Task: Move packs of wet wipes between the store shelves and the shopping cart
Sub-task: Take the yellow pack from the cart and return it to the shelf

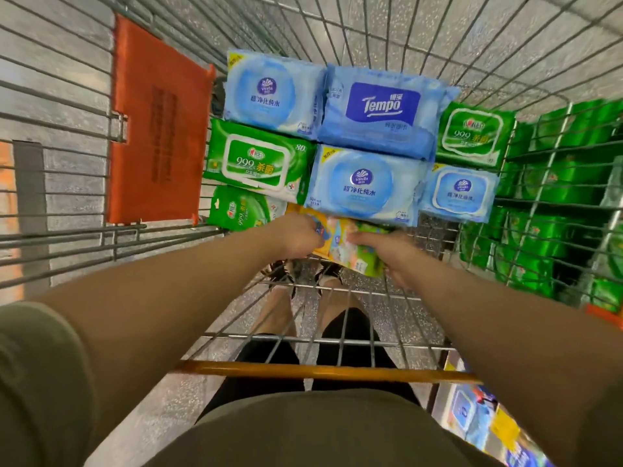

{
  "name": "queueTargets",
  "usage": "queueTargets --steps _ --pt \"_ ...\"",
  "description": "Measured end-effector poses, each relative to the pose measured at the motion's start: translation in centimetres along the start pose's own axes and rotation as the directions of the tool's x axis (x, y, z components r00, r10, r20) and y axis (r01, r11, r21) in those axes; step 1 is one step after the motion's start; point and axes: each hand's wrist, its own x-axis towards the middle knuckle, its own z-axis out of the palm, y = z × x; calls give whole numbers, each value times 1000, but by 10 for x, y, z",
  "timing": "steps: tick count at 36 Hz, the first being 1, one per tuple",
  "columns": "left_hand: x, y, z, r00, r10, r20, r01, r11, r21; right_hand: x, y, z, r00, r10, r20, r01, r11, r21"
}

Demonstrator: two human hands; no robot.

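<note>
Single head-worn wide-angle view, tilted steeply down from above the orange cart handle (323,370) into the wire shopping cart (337,35), close over both forearms, shelf (573,183) at right edge.

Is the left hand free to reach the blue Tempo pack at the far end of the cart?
Probably not yet: the left hand and right hand both grip a yellow-green pack. Nothing covers the blue Tempo pack.

A shop: wire shopping cart (337,342) beside shelves (556,203) stacked with green packs.
</note>
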Motion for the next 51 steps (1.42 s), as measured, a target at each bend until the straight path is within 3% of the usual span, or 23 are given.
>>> queueTargets --steps 7,17,19,22,25,28,31,35,38,45,51 --pt "-43 14 -8 996 -11 90 22 992 -122 -55 -27 8 998 58 -4 -58 998 6" --pt "-128 39 -20 997 -65 -30 54 960 -274 -159 -56 -13 998 64 -7 -64 998 30" --pt "-143 40 -20 996 -71 -49 47 923 -381 -183 -59 -19 999 38 4 -38 996 82" --pt "-173 46 -18 998 -46 32 56 863 -502 -220 -57 -25 998 -59 -10 59 975 213" --pt "-196 54 -15 997 29 66 22 757 -654 -259 -51 -24 984 -174 -40 177 910 375" --pt "-219 70 -15 991 122 51 -29 576 -817 -295 -44 -16 955 -282 -92 285 784 551" --pt "-244 92 -14 954 299 -9 -148 448 -882 -333 -38 -4 903 -396 -169 395 606 690" --pt "-284 118 -13 894 406 -189 -344 353 -870 -383 -25 6 808 -512 -292 523 394 756" --pt "-315 134 -11 849 470 -242 -407 289 -867 -414 -9 4 750 -545 -375 598 316 737" --pt "-383 172 18 670 703 -238 -619 352 -702 -486 53 -32 594 -488 -640 804 327 497" --pt "-448 201 87 555 832 1 -653 436 -619 -555 130 -61 443 -476 -759 896 235 376"
